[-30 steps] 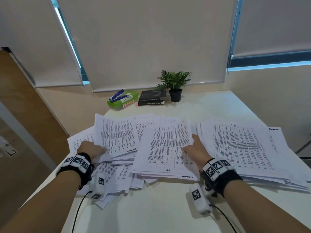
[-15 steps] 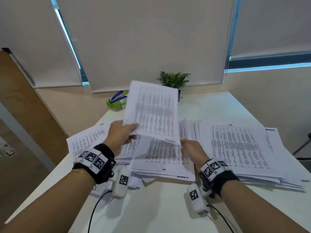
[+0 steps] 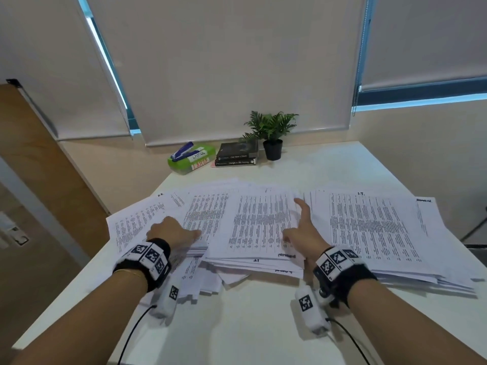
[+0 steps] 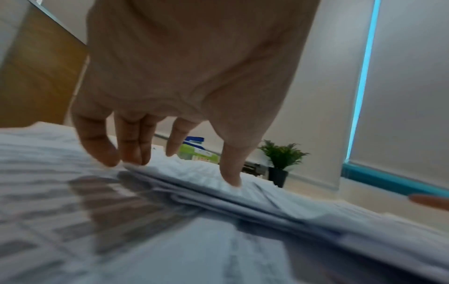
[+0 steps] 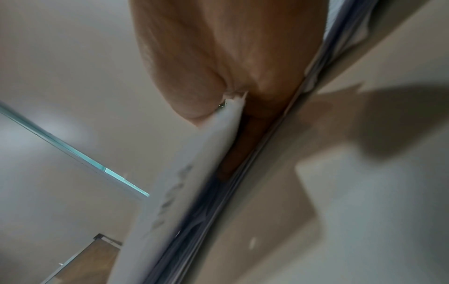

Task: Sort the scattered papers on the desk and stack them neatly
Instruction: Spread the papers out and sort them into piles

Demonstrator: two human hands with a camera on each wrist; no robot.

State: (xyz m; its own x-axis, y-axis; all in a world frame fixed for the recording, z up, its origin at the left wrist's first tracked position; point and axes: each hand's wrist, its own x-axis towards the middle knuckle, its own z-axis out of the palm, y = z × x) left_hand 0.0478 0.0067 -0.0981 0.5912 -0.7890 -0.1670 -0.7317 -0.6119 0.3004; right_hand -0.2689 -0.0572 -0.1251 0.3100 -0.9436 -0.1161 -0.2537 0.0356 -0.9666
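Both hands are down on the papers now. The middle pile sits between them on the white surface, long edges running away from the person toward the plant at the back. The left hand is at that pile's left edge, fingers bent downward with the tips on the sheets, thumb planted on top; it looks about to gather, but I can't say it has a real grip. The right hand is at the pile's right edge, forefinger stretched toward the plant along the paper's side. The right wrist view shows a few sheets wedged against the palm, though whether it's pinching them is unclear.

A second pile lies just right of the middle one, overlapping it at the seam, and looser sheets fan out to the left. So the middle pile is bracketed, each hand equally near. My guess: squeeze inward across the short axis to square it up.
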